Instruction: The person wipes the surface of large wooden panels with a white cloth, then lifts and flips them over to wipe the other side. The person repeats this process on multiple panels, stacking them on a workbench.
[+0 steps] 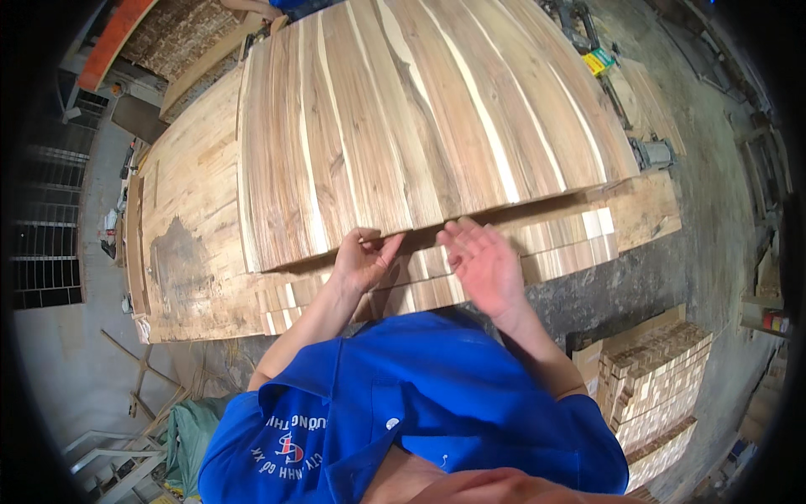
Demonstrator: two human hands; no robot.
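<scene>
A large wooden panel (420, 109), made of light and dark strips, lies across the bench in front of me. At its near edge is my left hand (361, 262), fingers curled and thumb bent toward them; anything between them is too small to make out. To its right, my right hand (485, 267) is palm up with the fingers stretched and slightly spread, holding nothing, the fingertips near the panel edge. Just below that edge, stacked wooden strips (554, 244) run sideways, partly behind my hands.
The panel rests above a worn wooden bench top (197, 252) with a dark stain. Stacked wood blocks (659, 378) stand at the lower right. A green sack (195, 441) lies at lower left. A person's arm (252, 7) shows at the far side, beside an orange beam (117, 42).
</scene>
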